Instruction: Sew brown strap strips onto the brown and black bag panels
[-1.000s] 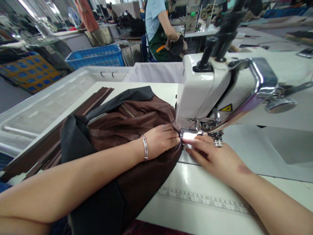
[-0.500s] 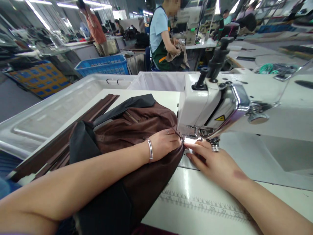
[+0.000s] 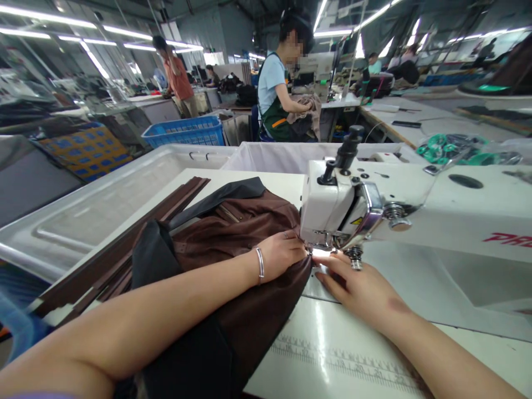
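A brown garment with dark grey parts lies bunched on the white table, its edge reaching the needle area of a white sewing machine. My left hand, with a ring and a silver bangle, presses on the cloth just left of the needle, fingers closed together on it. To the right of the needle is my right hand, its fingers apart and fingertips near the cloth's edge on the metal plate. A lit spot shows between the hands. Part of the right fingers is hidden behind the machine's tension spring.
Brown strips lie along the table's left side. Behind are a translucent plastic tray, a white-lined bin and a blue basket. A person in a light blue shirt handles cloth beyond. A printed ruler runs along the front.
The view has tilted up and shifted, so more of the room and the machine's arm shows. Both hands stay beside the needle, with the garment nearly unchanged.
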The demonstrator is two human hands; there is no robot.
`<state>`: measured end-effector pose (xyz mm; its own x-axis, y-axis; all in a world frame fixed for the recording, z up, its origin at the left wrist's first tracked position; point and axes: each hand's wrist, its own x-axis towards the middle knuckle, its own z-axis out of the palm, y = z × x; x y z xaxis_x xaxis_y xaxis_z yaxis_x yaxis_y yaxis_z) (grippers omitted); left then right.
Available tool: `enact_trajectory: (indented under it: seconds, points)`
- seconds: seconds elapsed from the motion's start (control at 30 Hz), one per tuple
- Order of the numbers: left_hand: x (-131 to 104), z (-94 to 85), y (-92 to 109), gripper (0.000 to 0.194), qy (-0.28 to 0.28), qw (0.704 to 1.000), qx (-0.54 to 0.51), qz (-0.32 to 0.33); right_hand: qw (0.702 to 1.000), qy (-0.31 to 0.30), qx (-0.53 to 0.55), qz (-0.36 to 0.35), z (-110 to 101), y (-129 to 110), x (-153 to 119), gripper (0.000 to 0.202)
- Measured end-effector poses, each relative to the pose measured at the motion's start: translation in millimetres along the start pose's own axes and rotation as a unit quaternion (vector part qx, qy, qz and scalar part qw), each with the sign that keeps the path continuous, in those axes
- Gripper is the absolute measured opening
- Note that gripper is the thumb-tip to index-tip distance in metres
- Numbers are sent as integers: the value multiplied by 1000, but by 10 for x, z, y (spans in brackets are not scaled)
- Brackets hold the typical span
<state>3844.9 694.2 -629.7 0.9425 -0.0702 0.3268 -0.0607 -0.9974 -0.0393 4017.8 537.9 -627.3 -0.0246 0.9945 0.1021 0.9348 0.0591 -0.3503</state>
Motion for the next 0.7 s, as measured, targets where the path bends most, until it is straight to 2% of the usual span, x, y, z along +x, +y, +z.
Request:
enact_trajectory:
  seconds: [0.27, 0.5, 0.6, 0.7]
  points:
    - [-10, 29, -35, 20, -25, 999, -21, -4, 1000, -1, 7, 13, -9, -7, 20, 35]
    - [72, -33, 36, 22, -95, 994, -35, -36, 999, -5, 26, 29, 41, 47, 49, 34]
    - [46, -238, -121, 24, -138, 986, -43, -86, 999, -23, 27, 25, -8, 40, 29, 36]
    - [-231, -605, -483, 39, -148, 962, -18, -229, 999, -33, -7, -29, -91, -86, -129, 37]
